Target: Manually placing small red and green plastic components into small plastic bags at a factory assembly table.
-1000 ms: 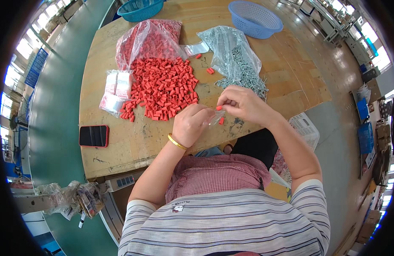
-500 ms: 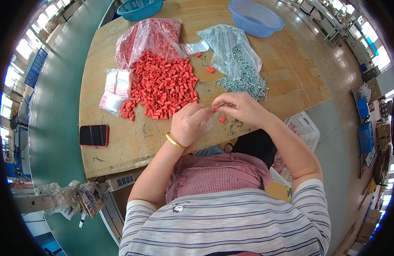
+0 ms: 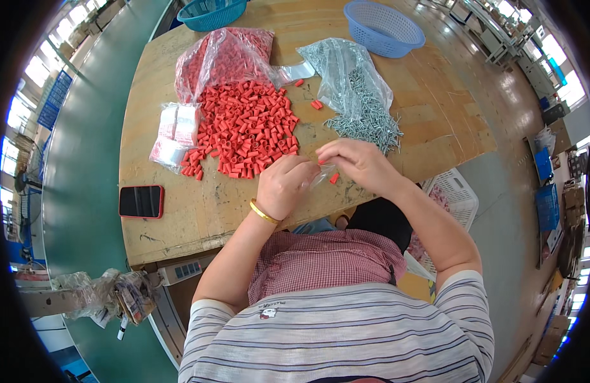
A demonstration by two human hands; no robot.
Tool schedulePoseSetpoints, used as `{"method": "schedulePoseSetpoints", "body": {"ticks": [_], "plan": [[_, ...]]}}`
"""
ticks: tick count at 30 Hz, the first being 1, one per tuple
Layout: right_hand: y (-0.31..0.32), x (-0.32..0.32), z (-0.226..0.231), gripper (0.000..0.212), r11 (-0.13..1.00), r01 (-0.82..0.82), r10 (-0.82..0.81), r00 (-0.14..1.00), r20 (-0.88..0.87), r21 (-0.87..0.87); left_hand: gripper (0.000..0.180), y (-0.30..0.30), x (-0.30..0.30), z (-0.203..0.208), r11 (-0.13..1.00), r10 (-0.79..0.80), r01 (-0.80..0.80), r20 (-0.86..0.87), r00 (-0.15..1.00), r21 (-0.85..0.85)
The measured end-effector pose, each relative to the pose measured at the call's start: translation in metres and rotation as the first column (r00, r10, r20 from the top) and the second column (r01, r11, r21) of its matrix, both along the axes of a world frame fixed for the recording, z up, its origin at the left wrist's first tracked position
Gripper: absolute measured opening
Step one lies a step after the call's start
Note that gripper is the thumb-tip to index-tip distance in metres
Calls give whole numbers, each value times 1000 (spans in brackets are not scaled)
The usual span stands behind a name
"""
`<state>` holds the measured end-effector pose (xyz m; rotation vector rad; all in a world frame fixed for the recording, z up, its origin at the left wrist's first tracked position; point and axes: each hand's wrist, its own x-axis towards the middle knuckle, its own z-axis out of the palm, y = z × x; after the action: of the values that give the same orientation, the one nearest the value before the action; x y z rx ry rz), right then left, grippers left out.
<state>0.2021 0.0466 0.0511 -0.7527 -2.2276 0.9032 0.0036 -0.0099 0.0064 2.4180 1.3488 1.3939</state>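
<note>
head: hands (image 3: 282,185) near table edge (image 3: 193,246)

The table (image 3: 438,105) lies open right of the silvery heap (image 3: 370,132), the red pile (image 3: 249,124) blocking ahead of the left hand (image 3: 283,185)

Small dark lettering (image 3: 288,303) runs across your striped shirt (image 3: 346,325); reddish markings on packets (image 3: 178,124) near your worktop's (image 3: 186,233) left edge are unreadable.

A small, thin, clear plastic bag (image 3: 322,172), partly hidden, is held near the front edge of the tabletop (image 3: 435,121). Just right of it lies a short red piece (image 3: 334,179), tilted; a pile of red tubes (image 3: 249,131) spreads farther left.
</note>
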Motion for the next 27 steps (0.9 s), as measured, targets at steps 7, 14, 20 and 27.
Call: {"method": "schedulePoseSetpoints", "body": {"ticks": [7,14,20,27], "plan": [[-4,-1,5,17,987,-61,35,984,175,149,18,-1,2,0,1000,4,-5,6,1000,20],[1,1,-3,14,977,-102,73,985,155,187,19,-1,2,3,999,2,-2,-6,1000,34],[8,16,-9,12,983,-27,-15,974,226,181,18,0,-4,4,1000,13,-13,-9,1000,5],[-7,13,-39,15,853,-292,75,890,450,433,11,4,-4,4,986,89,-73,103,991,-148]]}}
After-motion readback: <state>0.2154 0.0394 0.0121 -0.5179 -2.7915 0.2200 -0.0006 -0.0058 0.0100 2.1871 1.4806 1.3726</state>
